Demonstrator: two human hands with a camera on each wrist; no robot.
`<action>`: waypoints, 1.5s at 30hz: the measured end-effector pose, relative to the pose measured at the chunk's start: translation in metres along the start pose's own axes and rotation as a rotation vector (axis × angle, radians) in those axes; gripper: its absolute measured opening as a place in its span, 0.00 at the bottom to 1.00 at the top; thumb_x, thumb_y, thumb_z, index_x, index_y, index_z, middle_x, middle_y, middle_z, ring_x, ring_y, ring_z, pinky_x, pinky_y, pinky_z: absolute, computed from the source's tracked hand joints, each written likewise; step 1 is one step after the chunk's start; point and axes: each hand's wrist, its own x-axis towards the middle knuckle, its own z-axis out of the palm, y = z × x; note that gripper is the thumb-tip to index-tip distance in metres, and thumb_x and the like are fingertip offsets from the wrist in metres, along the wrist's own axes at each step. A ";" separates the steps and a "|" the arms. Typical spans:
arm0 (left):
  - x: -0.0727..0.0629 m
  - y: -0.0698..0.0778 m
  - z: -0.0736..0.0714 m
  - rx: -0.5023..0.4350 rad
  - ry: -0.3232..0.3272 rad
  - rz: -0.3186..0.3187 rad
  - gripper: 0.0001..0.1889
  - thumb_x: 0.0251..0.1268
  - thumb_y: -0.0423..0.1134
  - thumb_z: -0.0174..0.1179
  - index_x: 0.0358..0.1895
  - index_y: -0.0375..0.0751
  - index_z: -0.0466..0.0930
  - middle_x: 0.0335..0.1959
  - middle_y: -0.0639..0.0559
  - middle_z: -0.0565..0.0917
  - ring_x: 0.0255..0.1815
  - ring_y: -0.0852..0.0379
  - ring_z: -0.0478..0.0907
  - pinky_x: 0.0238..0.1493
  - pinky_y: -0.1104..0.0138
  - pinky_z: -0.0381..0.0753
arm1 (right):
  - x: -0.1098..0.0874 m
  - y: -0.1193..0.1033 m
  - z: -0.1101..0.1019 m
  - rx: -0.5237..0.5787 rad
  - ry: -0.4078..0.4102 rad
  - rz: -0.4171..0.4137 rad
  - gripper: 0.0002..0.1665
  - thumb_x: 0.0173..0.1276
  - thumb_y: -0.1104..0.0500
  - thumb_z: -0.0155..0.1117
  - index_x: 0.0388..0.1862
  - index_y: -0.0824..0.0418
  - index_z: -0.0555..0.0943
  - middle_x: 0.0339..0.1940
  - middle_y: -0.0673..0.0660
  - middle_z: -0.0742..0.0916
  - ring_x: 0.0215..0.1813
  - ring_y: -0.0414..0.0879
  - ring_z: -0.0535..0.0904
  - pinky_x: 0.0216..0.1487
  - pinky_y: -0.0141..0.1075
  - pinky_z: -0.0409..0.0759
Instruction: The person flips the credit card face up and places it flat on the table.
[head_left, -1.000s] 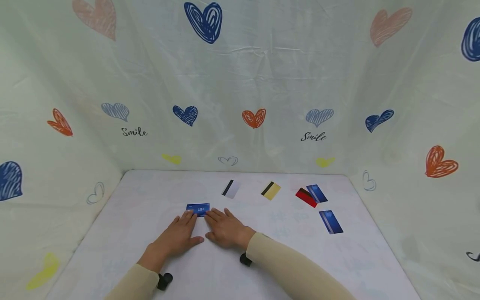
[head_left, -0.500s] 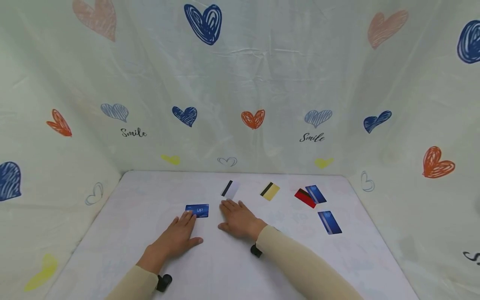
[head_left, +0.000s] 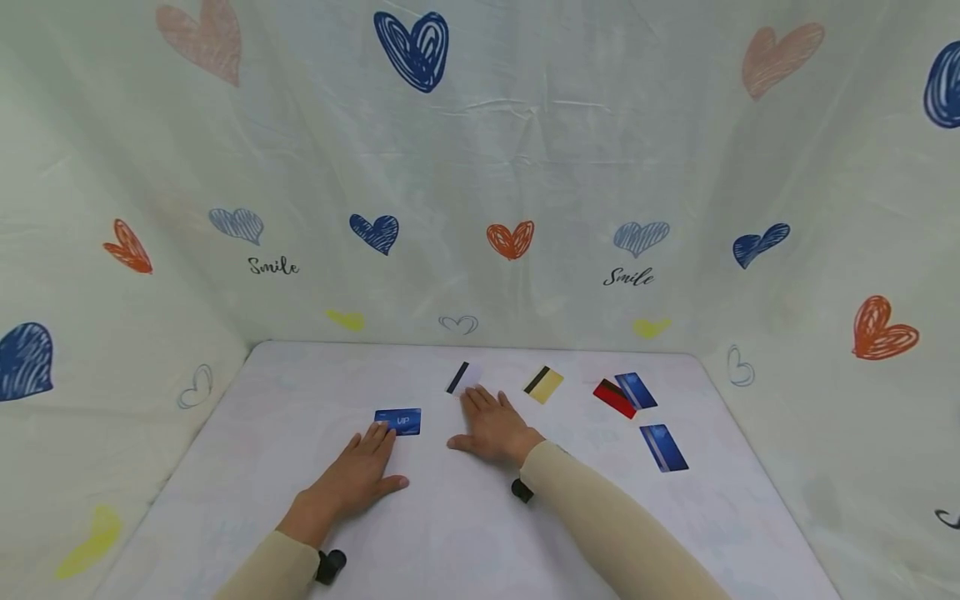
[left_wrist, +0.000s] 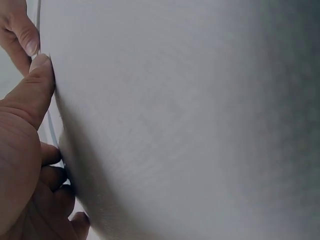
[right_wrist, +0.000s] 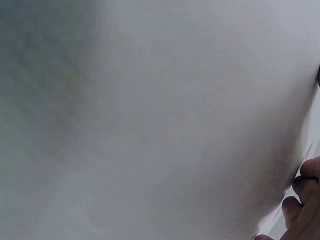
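Note:
In the head view my left hand (head_left: pixel 356 471) lies flat on the table, its fingertips on the lower left part of a blue VIP card (head_left: pixel 407 421). My right hand (head_left: pixel 491 427) is farther to the right, fingers stretched forward. Its fingertips overlap the lower right corner of a pale card with a black stripe (head_left: pixel 459 377), hiding that corner. The left wrist view shows my left thumb (left_wrist: pixel 35 90) and fingers along the table surface. Only several right fingers (right_wrist: pixel 305 195) show at the edge of the right wrist view.
A gold card with a black stripe (head_left: pixel 544 385) lies right of the pale one. Farther right, a blue card (head_left: pixel 636 389) partly covers a red card (head_left: pixel 613 400), and another blue card (head_left: pixel 663 448) lies nearer. Hanging cloth with printed hearts (head_left: pixel 510 240) surrounds the white table (head_left: pixel 480 542).
My right hand has slid away from the VIP card, right and forward, to the pale striped card. My left hand and the VIP card have stayed in place.

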 end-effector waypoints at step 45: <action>0.030 0.092 0.032 0.016 0.010 0.223 0.52 0.70 0.67 0.63 0.82 0.30 0.58 0.85 0.35 0.58 0.87 0.38 0.52 0.84 0.42 0.53 | -0.082 -0.006 0.022 -0.047 0.007 -0.085 0.41 0.85 0.37 0.48 0.85 0.60 0.62 0.86 0.56 0.66 0.87 0.53 0.57 0.83 0.60 0.58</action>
